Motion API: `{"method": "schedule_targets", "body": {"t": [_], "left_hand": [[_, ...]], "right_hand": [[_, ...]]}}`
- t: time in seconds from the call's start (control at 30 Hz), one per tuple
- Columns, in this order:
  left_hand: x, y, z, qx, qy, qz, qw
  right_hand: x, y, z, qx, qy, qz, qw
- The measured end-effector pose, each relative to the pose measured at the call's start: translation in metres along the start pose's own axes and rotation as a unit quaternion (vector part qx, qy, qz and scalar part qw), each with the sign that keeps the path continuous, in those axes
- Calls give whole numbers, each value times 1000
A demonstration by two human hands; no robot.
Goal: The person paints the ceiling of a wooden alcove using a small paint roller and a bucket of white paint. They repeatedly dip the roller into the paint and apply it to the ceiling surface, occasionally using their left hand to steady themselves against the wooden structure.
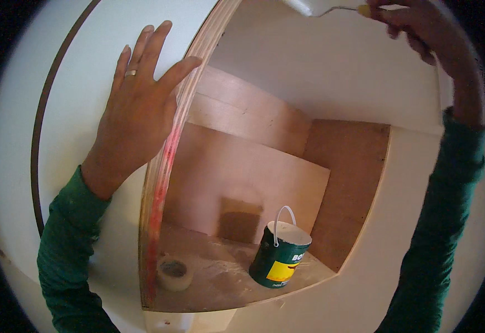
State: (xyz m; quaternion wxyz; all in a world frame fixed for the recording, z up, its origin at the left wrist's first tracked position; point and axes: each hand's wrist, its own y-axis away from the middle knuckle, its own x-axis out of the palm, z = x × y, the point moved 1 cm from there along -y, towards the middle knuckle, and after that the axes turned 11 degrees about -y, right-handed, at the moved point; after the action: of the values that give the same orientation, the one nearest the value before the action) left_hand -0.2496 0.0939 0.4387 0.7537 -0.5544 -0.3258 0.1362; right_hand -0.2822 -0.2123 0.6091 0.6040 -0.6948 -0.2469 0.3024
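My left hand lies with its fingers spread on a white panel, its thumb resting on the plywood edge. A ring is on one finger. At the upper right my right hand is closed around the yellow handle of a small paint roller. Its bent wire runs left to a white roller head, partly cut off by the top of the picture, near the pale wall. Below, a green paint bucket with a yellow label stands upright, its white handle raised.
The bucket stands on the wooden shelf of an open plywood cabinet. Left of it sits a roll of tape. A wooden board stands behind the bucket, and a brown side panel closes the right. A dark strip runs down the white panel.
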Motion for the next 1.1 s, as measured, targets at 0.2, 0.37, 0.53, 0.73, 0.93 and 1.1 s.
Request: {"method": "schedule_targets", "body": {"t": [0.2, 0.37, 0.53, 0.73, 0.93, 1.1], "left_hand": [[2, -7, -11, 7, 9, 7, 1000], [-9, -6, -3, -17, 7, 36, 999], [-9, -11, -5, -17, 3, 51, 999], [-6, -14, -9, -15, -6, 34, 999], [1, -10, -7, -6, 2, 31, 999], [-7, -4, 0, -6, 6, 21, 1000]], "right_hand": [[95, -75, -67, -94, -119, 132, 980], [136, -90, -42, -142, -61, 151, 976], [67, -60, -52, -100, -126, 135, 978], [-22, -37, -83, -132, -57, 6, 990], [-41, 16, -65, -98, 43, -62, 992], [-29, -14, -86, -94, 18, -18, 995]]}}
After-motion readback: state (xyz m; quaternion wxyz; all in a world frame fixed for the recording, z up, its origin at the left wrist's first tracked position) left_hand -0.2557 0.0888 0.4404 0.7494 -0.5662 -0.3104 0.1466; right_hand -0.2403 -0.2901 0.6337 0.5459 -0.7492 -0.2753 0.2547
